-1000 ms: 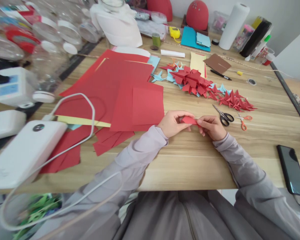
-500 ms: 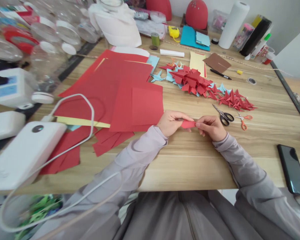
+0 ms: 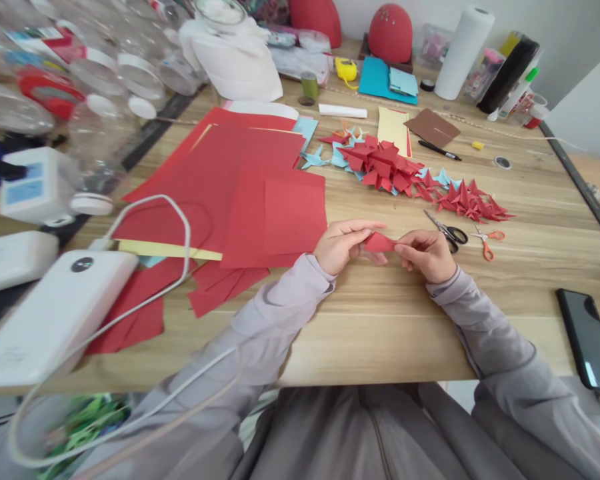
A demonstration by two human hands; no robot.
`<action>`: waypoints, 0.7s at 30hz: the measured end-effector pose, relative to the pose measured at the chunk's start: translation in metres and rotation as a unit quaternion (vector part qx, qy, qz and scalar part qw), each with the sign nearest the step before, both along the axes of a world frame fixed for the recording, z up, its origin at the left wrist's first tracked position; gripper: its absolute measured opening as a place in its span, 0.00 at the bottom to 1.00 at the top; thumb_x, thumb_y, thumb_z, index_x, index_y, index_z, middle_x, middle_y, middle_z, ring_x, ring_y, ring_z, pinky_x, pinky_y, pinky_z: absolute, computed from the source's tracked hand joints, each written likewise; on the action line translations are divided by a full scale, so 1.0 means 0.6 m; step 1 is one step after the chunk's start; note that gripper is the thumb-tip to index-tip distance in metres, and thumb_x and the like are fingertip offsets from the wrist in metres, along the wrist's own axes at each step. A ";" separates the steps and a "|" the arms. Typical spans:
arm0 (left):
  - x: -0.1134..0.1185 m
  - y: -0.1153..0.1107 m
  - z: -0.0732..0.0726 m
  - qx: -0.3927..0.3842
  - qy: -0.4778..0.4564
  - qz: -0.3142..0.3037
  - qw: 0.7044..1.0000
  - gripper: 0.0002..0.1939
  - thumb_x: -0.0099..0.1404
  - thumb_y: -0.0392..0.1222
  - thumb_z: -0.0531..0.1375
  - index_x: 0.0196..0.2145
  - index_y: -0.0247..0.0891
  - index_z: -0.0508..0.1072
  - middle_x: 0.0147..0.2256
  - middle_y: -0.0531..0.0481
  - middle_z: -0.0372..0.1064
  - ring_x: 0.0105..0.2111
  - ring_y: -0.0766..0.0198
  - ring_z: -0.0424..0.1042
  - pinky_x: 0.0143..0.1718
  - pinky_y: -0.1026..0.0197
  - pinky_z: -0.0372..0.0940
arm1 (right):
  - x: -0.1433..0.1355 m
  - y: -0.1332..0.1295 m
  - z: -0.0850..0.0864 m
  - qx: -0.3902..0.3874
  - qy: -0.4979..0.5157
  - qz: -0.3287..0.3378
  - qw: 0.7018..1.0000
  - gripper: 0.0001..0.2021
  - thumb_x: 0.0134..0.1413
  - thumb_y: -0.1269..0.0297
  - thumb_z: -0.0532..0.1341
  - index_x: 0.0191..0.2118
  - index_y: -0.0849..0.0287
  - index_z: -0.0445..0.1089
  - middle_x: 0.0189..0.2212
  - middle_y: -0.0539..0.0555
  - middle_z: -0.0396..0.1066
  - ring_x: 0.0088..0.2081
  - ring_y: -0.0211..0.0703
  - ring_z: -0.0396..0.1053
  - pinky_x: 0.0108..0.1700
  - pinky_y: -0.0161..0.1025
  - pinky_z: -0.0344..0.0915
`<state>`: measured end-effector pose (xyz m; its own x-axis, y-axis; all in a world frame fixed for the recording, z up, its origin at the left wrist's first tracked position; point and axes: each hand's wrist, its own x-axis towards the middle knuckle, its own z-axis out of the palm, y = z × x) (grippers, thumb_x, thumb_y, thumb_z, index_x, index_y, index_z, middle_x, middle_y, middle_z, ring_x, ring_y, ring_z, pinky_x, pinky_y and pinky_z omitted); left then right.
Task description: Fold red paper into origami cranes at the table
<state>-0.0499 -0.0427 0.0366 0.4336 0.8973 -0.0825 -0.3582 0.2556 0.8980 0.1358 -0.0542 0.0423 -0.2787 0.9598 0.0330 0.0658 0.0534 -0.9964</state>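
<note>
A small folded piece of red paper is held above the table between my two hands. My left hand has the paper's left end between its thumb and fingers. At the right tip, my right hand pinches it with thumb and forefinger. Beyond the hands lies a heap of folded red paper pieces, with light blue folded pieces among and beside them. Black-handled scissors and small orange-handled scissors rest just past my right hand.
Large red paper sheets cover the table left of my hands. A white power bank with a looping white cable lies at the near left. Clear plastic bottles crowd the far left. A phone lies at the right edge.
The red paper has turned between my fingers and now shows a wider, pointed face. My left fingers have straightened a little; my right hand keeps its pinch.
</note>
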 end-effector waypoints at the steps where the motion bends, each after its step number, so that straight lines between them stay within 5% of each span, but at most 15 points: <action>1: 0.002 -0.001 0.002 -0.003 -0.002 0.005 1.000 0.20 0.54 0.46 0.62 0.40 0.28 0.74 0.22 0.46 0.72 0.22 0.58 0.73 0.27 0.53 0.71 | 0.000 0.000 0.000 0.004 -0.005 -0.001 1.000 0.10 0.43 0.60 0.66 0.26 0.64 0.71 0.12 0.47 0.65 0.13 0.30 0.58 0.14 0.29 0.57; 9: 0.019 -0.010 0.005 0.075 0.121 0.068 0.988 0.16 0.40 0.43 0.71 0.26 0.31 0.75 0.22 0.49 0.72 0.18 0.67 0.69 0.22 0.65 0.67 | -0.001 -0.008 -0.004 0.042 -0.059 0.001 0.997 0.10 0.45 0.60 0.64 0.26 0.63 0.72 0.13 0.48 0.65 0.14 0.31 0.59 0.16 0.30 0.56; 21: 0.018 -0.011 0.000 0.153 0.144 0.064 0.976 0.11 0.50 0.46 0.66 0.22 0.34 0.75 0.18 0.51 0.69 0.18 0.69 0.66 0.24 0.64 0.62 | 0.002 -0.011 -0.005 0.070 -0.087 0.015 0.994 0.10 0.47 0.60 0.63 0.27 0.63 0.73 0.16 0.50 0.67 0.16 0.31 0.60 0.18 0.31 0.58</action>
